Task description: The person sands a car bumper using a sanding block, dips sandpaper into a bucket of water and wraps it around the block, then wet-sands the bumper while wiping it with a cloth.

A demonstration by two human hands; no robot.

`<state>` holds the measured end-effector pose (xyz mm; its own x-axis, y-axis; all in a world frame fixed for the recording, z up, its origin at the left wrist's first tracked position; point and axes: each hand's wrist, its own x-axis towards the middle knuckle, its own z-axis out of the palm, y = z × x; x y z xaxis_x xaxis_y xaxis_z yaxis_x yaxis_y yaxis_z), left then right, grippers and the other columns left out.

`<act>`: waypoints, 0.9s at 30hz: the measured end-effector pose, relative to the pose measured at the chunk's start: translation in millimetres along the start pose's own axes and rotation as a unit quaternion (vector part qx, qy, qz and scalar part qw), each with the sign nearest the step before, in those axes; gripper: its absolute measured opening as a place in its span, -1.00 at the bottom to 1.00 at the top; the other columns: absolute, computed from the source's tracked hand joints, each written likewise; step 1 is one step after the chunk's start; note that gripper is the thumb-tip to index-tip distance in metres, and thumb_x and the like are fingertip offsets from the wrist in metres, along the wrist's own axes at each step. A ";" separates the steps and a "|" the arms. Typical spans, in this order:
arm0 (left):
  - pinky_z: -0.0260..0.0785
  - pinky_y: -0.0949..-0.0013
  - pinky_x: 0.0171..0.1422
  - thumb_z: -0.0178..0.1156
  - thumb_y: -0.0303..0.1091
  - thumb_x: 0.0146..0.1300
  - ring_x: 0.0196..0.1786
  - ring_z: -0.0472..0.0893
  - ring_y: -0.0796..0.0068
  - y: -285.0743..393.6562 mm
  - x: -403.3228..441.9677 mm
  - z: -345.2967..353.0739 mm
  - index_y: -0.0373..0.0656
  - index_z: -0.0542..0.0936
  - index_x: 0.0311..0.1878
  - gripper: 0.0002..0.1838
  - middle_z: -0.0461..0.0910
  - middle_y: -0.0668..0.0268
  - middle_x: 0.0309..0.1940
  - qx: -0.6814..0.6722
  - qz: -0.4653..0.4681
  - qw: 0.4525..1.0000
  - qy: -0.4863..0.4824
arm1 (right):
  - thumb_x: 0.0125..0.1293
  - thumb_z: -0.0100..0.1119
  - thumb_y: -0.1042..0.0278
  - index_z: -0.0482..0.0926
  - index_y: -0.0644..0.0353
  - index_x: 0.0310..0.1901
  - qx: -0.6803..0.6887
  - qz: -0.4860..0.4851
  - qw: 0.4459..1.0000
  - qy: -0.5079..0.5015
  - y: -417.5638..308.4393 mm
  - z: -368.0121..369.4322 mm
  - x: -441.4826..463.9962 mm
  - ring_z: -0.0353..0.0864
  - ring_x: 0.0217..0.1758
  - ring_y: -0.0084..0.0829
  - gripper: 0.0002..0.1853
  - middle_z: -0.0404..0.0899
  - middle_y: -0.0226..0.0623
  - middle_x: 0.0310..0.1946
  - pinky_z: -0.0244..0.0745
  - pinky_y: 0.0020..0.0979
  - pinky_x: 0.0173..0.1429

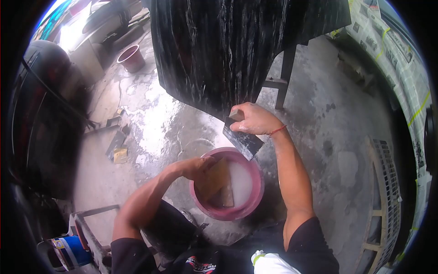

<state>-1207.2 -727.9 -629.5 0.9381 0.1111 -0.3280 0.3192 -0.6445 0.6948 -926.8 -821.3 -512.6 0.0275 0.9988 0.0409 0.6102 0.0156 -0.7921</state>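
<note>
Near the far rim of the tub [259, 185], your right hand [255, 119] grips a dark sheet [244, 139], likely light, bendable and slippery when wet: pinch its edge. Your left hand [197, 168] clasps a tan sheet [216, 179] inside the tub.

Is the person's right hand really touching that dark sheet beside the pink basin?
Touching. The head view shows it: the right hand grips the dark sheet at its upper end, thumb lying against it.
</note>
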 end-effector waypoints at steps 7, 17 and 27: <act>0.50 0.30 0.20 0.21 -0.32 0.31 0.09 0.66 0.27 -21.5 -6.8 -46.1 -0.27 0.20 0.53 -0.25 0.64 0.02 0.10 -0.250 -0.170 0.952 0.057 | 0.18 0.39 0.28 0.65 0.25 -0.03 -0.025 -0.012 0.999 0.033 -40.4 16.4 1.3 0.70 -0.24 -0.17 -0.65 0.69 -0.09 -0.22 0.56 -0.24 -0.10; 0.61 0.28 0.05 0.27 -0.59 0.27 0.01 0.69 0.27 13.7 -26.4 -70.6 -0.45 0.66 -0.04 -0.79 0.62 0.09 0.02 -0.661 -0.079 0.718 0.200 | 0.09 0.54 0.17 0.67 0.21 -0.03 -0.045 -0.146 0.988 -0.024 -34.9 94.2 16.8 0.71 -0.11 -0.15 -0.55 0.69 -0.11 -0.13 0.61 -0.22 0.04; 0.58 0.29 0.01 0.31 -0.71 0.10 -0.05 0.68 0.30 20.2 -31.8 -77.4 -0.35 0.62 0.02 -0.63 0.63 0.14 -0.05 -0.691 -0.096 0.690 0.194 | 0.12 0.58 0.20 0.73 0.21 0.01 0.051 -0.085 0.993 -0.064 -24.8 83.1 18.6 0.71 -0.11 -0.45 -0.55 0.74 -0.24 -0.08 0.60 -0.40 0.03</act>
<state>-1220.2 -685.8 -555.5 0.7400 0.4613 -0.4896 0.0143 0.7169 0.6970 -1007.2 -799.2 -542.8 -0.1744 0.9789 0.1065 0.5137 0.1827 -0.8383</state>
